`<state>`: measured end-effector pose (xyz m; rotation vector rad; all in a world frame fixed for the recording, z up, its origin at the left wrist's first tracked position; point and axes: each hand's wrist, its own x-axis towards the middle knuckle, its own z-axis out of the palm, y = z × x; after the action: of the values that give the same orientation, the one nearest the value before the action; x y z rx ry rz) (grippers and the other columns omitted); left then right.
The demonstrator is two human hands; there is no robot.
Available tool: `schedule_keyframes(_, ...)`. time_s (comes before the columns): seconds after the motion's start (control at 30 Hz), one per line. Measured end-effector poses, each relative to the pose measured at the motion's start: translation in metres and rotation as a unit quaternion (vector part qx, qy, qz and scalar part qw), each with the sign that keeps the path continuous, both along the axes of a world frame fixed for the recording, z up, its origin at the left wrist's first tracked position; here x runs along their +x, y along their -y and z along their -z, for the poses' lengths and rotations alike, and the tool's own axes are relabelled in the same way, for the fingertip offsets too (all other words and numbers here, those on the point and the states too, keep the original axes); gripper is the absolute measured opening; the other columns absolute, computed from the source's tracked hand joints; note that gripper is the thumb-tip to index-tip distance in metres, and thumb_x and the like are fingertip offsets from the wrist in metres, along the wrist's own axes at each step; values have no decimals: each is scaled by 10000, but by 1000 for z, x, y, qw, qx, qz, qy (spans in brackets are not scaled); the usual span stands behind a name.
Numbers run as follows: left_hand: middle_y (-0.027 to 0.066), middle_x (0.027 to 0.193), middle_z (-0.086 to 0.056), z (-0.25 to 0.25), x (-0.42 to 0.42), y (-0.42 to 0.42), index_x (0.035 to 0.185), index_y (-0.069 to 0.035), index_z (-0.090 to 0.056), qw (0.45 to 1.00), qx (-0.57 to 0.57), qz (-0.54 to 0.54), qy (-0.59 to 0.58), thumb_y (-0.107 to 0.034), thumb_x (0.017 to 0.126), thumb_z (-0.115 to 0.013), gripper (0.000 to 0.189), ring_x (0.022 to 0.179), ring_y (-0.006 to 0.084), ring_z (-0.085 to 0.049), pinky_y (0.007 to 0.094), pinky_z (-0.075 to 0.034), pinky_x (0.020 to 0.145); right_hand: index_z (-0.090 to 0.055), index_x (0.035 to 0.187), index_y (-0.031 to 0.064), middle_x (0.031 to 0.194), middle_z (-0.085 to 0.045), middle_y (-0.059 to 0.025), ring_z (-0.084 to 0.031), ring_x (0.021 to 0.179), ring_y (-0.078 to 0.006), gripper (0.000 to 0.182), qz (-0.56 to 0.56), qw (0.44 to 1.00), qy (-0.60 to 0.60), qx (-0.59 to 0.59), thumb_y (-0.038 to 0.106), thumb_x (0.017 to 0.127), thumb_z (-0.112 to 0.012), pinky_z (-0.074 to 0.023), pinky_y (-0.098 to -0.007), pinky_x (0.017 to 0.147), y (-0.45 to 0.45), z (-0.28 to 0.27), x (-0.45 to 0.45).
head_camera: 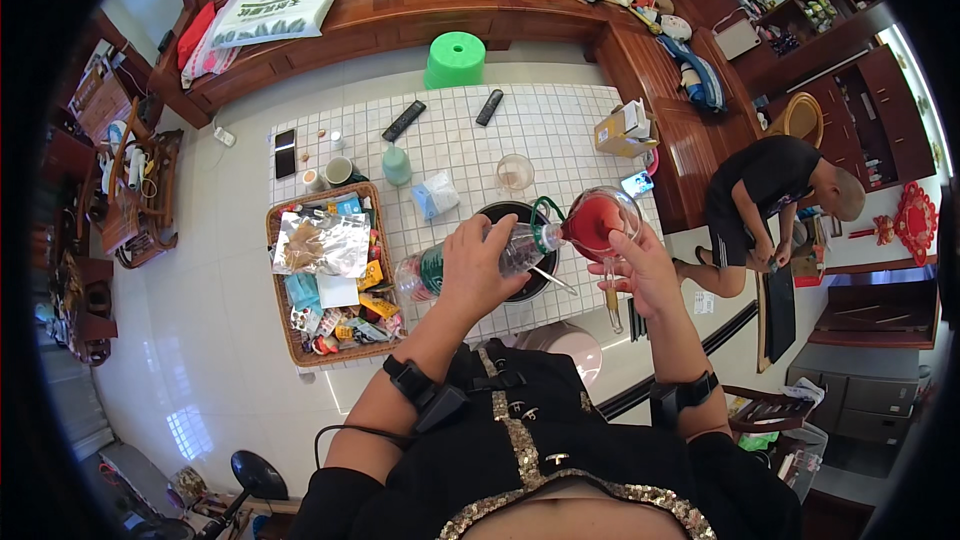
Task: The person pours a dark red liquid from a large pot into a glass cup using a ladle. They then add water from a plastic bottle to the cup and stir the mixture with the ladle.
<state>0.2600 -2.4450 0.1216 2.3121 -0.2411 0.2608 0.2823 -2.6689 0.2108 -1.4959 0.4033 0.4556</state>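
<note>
My left hand (484,259) grips a large clear plastic bottle (521,249) with a green label, lying almost level above the table. A green loop handle (550,208) rises from its neck. The bottle's mouth meets the lip of a glass jug (602,221) with red liquid in it. My right hand (641,270) holds this jug tilted toward the bottle; its glass handle hangs below my fingers. Beneath the bottle, partly hidden by it and my left hand, stands a dark round pot (541,281). A metal utensil handle (555,281) sticks out over the pot's rim.
On the white tiled table (450,112) are a wicker basket (281,315) of packets, a mug (340,169), a green bottle (396,165), a glass bowl (515,171) and a cardboard box (624,131). A person (765,187) bends at the right. A green stool (455,60) stands beyond.
</note>
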Motion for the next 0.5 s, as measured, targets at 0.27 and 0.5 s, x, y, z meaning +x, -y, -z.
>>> schedule_keyframes(0.27, 161, 1066, -499, -1, -1, 0, 1211, -121, -506, 1000, -5, 1, 4, -260, 538, -809, 751, 1012, 330, -488, 416, -395, 858, -355, 1295, 93, 963, -625, -120, -659, 717, -201, 604, -2, 1000, 10, -8, 273, 813, -671, -541, -295, 515, -1, -2, -1)
schedule_keyframes(0.5, 162, 1065, -502, -1, -1, 1, 1207, -118, -510, 1000, -7, 4, 4, -255, 535, -810, 749, 1008, 331, -490, 419, -397, 857, -349, 1299, 89, 958, -625, -117, -658, 713, -201, 601, -3, 1000, 15, -11, 265, 819, -665, -539, -294, 510, -1, -3, -3)
